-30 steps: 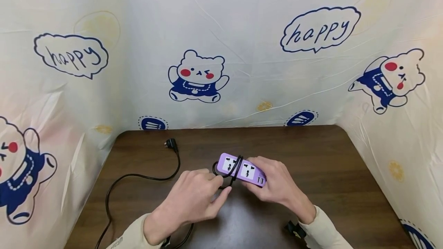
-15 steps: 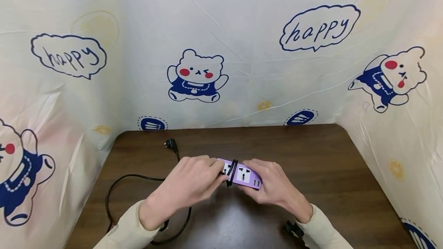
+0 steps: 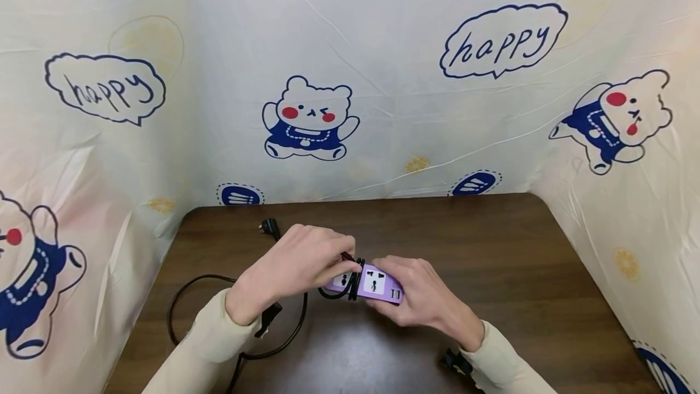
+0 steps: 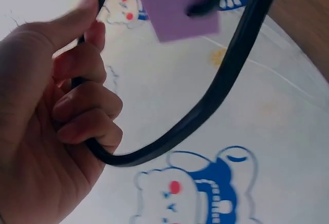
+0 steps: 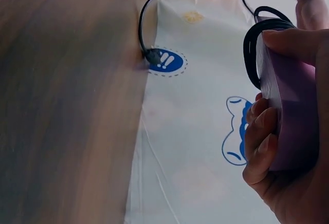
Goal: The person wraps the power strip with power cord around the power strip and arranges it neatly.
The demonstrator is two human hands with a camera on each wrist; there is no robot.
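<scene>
The left hand (image 3: 303,263) comes up from the near left of the table (image 3: 519,248), wrist bent, back of the hand uppermost. Its fingers are curled round a black cord (image 4: 208,103), the thumb laid along it beside the forefinger; the cord passes through the fist and sweeps out in a wide loop. The right hand (image 3: 421,297) reaches in from the near right, gripping one end of a purple power strip (image 3: 363,287) with the thumb on one side and bent fingers on the other.

The strip is over the middle of the table, slanting, its far-left end behind the left hand, so one socket is partly covered. Several turns of cord wrap its middle; their exact number is hard to make out. The rest trails towards the table's left edge, hidden in part by the left sleeve (image 3: 213,333) and cut off at the bottom. The plug (image 3: 269,227) lies near the far left corner. A dark object (image 3: 456,362) beside the right sleeve (image 3: 497,357) is unclear.
</scene>
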